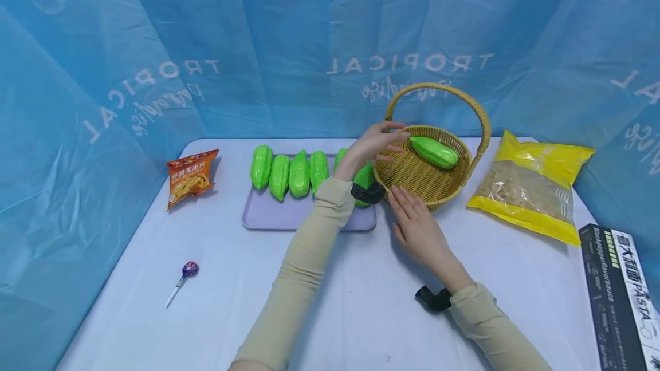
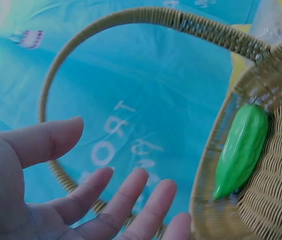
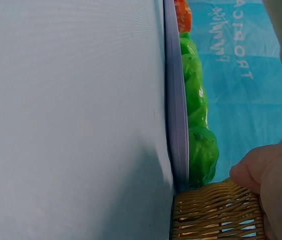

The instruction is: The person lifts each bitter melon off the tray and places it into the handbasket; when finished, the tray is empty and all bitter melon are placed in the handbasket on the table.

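My left hand [image 1: 372,146] hovers over the left rim of a wicker basket [image 1: 409,182], fingers spread and holding nothing. One green, ridged toy gourd [image 1: 434,152] lies inside the basket toward the back right; the left wrist view shows the same gourd [image 2: 243,150] lengthwise against the wall. At the near-left rim, my right hand [image 1: 420,233] touches the basket with its fingers extended. In the right wrist view, part of that hand [image 3: 281,185] overlaps the woven rim [image 3: 216,205]. Left of the basket, a lilac tray [image 1: 278,219] bears several similar gourds [image 1: 299,175], some partly hidden by my left arm.
The basket's tall handle [image 1: 438,86] arches over it. A yellow bag of food [image 1: 536,185] lies to the right, with a black pasta box [image 1: 619,296] nearer the front. An orange snack packet [image 1: 192,176] and a lollipop [image 1: 189,269] lie on the left.
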Available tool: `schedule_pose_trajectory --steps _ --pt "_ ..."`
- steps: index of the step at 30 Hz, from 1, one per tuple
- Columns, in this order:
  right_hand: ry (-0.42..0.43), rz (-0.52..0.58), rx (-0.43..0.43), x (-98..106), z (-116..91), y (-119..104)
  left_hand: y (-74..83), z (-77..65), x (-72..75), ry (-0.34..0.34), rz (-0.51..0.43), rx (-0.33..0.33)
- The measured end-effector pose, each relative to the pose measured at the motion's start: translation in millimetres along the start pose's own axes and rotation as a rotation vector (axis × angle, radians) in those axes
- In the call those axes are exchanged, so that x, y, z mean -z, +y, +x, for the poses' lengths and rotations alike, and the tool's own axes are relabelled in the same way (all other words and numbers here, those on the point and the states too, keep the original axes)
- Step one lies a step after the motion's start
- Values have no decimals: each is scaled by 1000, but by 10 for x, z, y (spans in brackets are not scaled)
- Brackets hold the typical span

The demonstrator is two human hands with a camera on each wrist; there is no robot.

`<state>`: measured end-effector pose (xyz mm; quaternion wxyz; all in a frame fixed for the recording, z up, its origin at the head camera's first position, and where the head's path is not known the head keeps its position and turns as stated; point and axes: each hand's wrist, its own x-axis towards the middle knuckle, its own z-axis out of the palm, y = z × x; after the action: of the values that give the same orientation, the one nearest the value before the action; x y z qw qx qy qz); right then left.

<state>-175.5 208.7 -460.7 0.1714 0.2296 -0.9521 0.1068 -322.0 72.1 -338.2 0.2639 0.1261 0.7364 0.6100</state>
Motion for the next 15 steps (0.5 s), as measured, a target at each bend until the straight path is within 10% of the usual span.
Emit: schedule_pose_trajectory --steps 8,15 --pt "10 -9 4 -34 -9 7 -249 -294 211 179 73 -100" --pt "79 8 33 -50 -14 9 -548 -457 209 309 410 -60"
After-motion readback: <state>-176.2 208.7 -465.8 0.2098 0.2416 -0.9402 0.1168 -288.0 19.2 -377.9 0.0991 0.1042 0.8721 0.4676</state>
